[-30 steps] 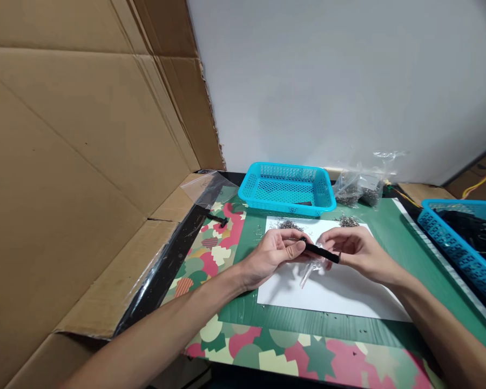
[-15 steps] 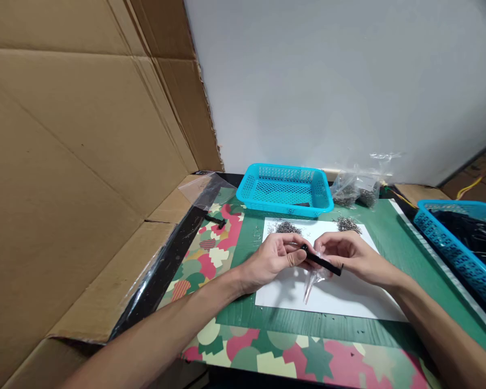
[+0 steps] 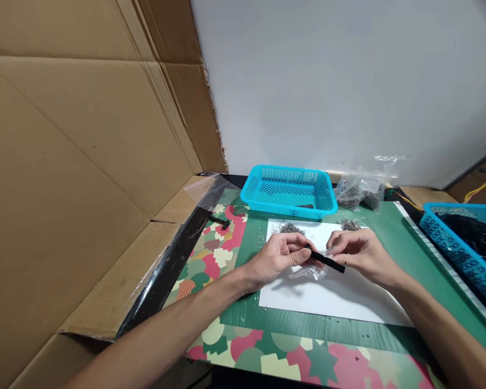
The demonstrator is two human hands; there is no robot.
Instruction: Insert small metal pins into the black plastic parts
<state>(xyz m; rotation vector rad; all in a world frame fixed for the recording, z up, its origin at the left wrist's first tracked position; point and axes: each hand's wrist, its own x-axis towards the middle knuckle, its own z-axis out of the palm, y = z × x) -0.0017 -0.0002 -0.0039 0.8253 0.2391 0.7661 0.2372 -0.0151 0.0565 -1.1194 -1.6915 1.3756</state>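
Observation:
A slim black bar-shaped part (image 3: 327, 260) is held over the white sheet (image 3: 299, 297), tilted down to the right. My left hand (image 3: 285, 254) is closed on its left end, thumb on top. My right hand (image 3: 358, 254) pinches a crumpled clear plastic bag (image 3: 310, 272) beside the bar's right end; whether it also grips the bar is hard to see. The bag's loose part hangs below and behind the bar. Beyond the hands lie two heaps of small metal pieces, a left heap (image 3: 291, 228) and a right heap (image 3: 349, 224), too small to name.
A blue basket (image 3: 289, 208) with a dark piece inside stands at the back. Clear bags of metal pieces (image 3: 358, 194) sit to its right. Another blue basket (image 3: 461, 254) holds black plastic. A black part (image 3: 219, 221) and a flat clear bag (image 3: 213, 190) lie left. Cardboard (image 3: 85, 178) walls the left side.
The clear bag's loose end has swung from hanging down toward me to lying leftward under the bar. My right hand has shifted slightly right. The view has turned slightly left.

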